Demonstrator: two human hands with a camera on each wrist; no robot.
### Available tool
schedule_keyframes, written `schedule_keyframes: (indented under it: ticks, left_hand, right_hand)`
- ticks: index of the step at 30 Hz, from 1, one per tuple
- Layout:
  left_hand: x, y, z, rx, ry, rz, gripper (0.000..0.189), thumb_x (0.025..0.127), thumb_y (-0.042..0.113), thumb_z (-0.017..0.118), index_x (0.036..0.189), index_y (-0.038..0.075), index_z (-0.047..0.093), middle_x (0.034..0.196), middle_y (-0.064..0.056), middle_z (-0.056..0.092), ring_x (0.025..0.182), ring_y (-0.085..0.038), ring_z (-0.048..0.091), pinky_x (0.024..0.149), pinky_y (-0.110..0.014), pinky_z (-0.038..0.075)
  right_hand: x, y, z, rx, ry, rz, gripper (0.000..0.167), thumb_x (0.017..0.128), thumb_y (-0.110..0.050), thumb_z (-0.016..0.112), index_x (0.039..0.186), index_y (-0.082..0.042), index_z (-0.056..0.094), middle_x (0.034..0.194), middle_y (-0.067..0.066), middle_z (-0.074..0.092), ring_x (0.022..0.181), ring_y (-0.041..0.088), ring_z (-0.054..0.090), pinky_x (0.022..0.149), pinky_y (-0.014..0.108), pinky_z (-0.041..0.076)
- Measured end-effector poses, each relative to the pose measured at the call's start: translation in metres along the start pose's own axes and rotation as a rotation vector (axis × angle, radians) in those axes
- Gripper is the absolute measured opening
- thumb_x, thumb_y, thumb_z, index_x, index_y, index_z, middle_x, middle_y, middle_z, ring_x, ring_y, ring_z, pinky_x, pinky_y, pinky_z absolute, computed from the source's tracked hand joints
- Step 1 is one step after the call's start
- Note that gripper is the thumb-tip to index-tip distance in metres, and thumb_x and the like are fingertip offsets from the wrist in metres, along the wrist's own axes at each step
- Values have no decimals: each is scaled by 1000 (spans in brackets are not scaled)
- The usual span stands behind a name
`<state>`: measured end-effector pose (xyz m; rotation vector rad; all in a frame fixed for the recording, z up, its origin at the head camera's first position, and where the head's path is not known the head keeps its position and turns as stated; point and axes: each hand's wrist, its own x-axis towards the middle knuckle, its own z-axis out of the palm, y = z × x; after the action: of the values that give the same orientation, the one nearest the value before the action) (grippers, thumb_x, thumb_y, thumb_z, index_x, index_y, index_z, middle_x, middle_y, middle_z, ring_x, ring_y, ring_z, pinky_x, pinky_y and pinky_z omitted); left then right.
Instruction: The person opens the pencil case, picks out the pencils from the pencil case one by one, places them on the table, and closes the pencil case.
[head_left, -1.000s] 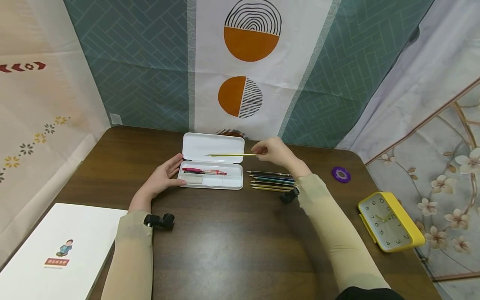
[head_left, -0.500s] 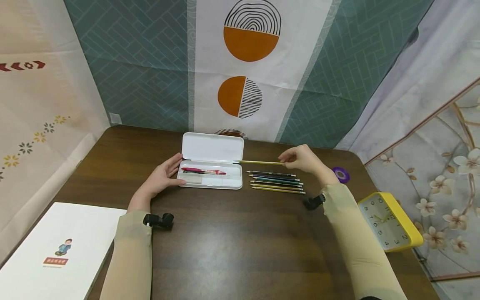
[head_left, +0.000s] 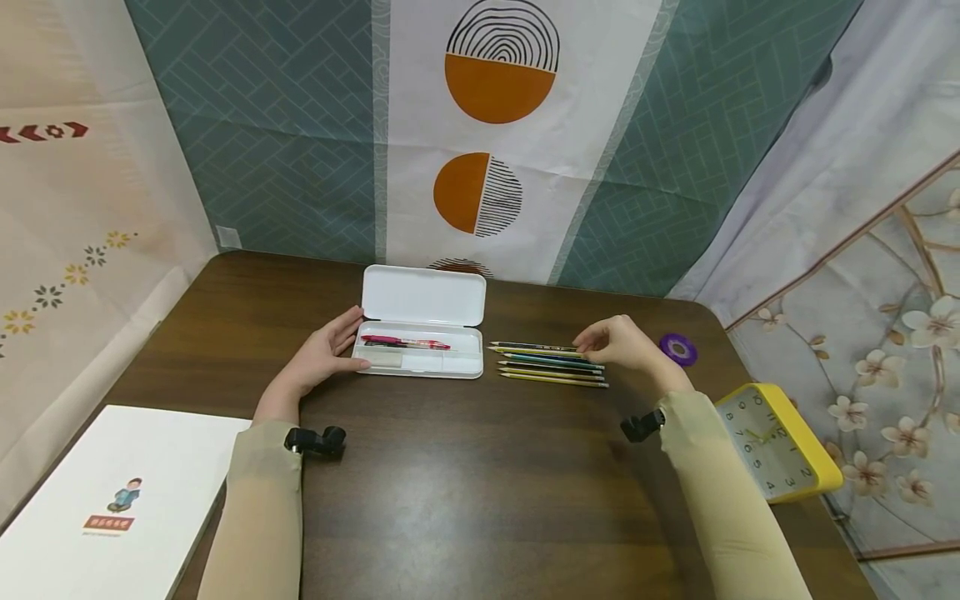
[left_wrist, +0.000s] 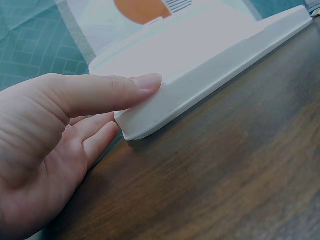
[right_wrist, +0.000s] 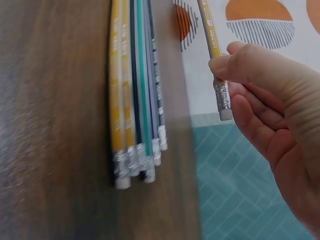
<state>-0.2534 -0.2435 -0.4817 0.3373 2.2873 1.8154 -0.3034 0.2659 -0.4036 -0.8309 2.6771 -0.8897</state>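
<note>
A white pencil case (head_left: 468,363) lies with its lid (head_left: 423,293) tilted back. My left hand (head_left: 322,350) holds its left end, thumb (left_wrist: 145,82) along the front rim and fingers at the end wall. Inside are a red pen (head_left: 390,340), a dark pen beside it and a whitish block (head_left: 382,358). My right hand (head_left: 622,343) pinches a yellow pencil (right_wrist: 214,45) near its eraser end, between thumb and fingers. Seen from the head, that pencil overlaps the row of pencils (head_left: 555,376); in the right wrist view it is apart from the row.
A purple ring-shaped roll (head_left: 678,349) lies beyond my right hand. The yellow clock (head_left: 802,442) stands at the right table edge. At the left front lies a white box or book (head_left: 165,467) with a small printed figure. Patterned cloths hang behind the table.
My right hand has carried the yellow pencil from over the open lid rightward, then down toward me over the pencil row. The left hand has stayed on the pencil case.
</note>
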Motion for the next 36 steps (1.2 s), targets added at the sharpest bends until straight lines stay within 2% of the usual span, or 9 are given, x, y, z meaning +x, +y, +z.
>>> schedule_keyframes:
  ticks: [7, 11, 15, 21, 23, 28, 31, 34, 36]
  left_hand:
    - [0, -1, 0, 2, -2, 2, 103, 81, 3, 77, 158, 6, 9, 165, -11, 13, 151, -30, 16, 120, -43, 20]
    - [1, -2, 0, 9, -1, 4, 103, 81, 4, 78, 157, 5, 10, 164, -13, 13, 151, -30, 16, 120, -40, 21]
    - [2, -3, 1, 18, 5, 6, 102, 81, 5, 78, 157, 5, 10, 164, -14, 14, 150, -30, 17, 119, -37, 23]
    - [1, -3, 0, 17, -2, 5, 103, 81, 5, 78, 158, 6, 9, 164, -12, 13, 151, -30, 17, 120, -41, 20]
    - [1, -2, 0, 14, -2, 4, 103, 81, 4, 78, 158, 6, 9, 164, -12, 13, 151, -30, 17, 120, -43, 20]
    - [1, 0, 0, 16, 3, 9, 103, 81, 4, 78, 158, 6, 10, 164, -13, 14, 150, -30, 17, 119, -41, 21]
    - [0, 1, 1, 17, 5, 7, 102, 81, 4, 78, 158, 6, 10, 164, -13, 14, 150, -30, 18, 119, -39, 22]
    - [0, 1, 1, 14, 2, 5, 102, 81, 4, 78, 158, 6, 10, 164, -12, 14, 151, -29, 17, 120, -41, 21]
    - [0, 1, 1, 11, 1, 6, 103, 81, 4, 78, 158, 6, 9, 164, -12, 14, 151, -30, 17, 120, -42, 20]
  right_hand:
    - [-10, 10, 8, 63, -30, 19, 18, 81, 5, 70, 99, 4, 74, 88, 12, 75, 74, 7, 68, 69, 21, 60]
    - [-14, 16, 13, 79, -47, 45, 17, 80, 5, 69, 96, 2, 75, 88, 11, 75, 73, 7, 68, 68, 21, 60]
    - [-18, 18, 16, 86, -60, 38, 15, 80, 5, 70, 94, 2, 74, 87, 13, 75, 73, 10, 69, 64, 23, 60]
    - [-24, 20, 20, 74, -58, 60, 16, 79, 7, 71, 94, 4, 74, 89, 16, 75, 73, 11, 70, 66, 19, 59]
    - [-27, 18, 22, 70, -59, 67, 16, 79, 9, 69, 95, 6, 74, 90, 19, 74, 74, 15, 71, 67, 18, 59]
    - [-34, -7, 19, 78, -78, 63, 16, 79, 12, 67, 95, 12, 71, 89, 24, 73, 76, 27, 72, 66, 18, 59]
    - [-37, -18, 17, 69, -87, 58, 16, 79, 11, 67, 94, 13, 71, 88, 24, 73, 76, 27, 73, 66, 17, 59]
    - [-37, -17, 18, 49, -89, 50, 15, 79, 11, 68, 93, 12, 71, 88, 24, 73, 74, 23, 72, 65, 17, 58]
    - [-36, -6, 21, 39, -86, 47, 14, 78, 10, 69, 92, 11, 72, 87, 23, 73, 73, 21, 72, 65, 17, 58]
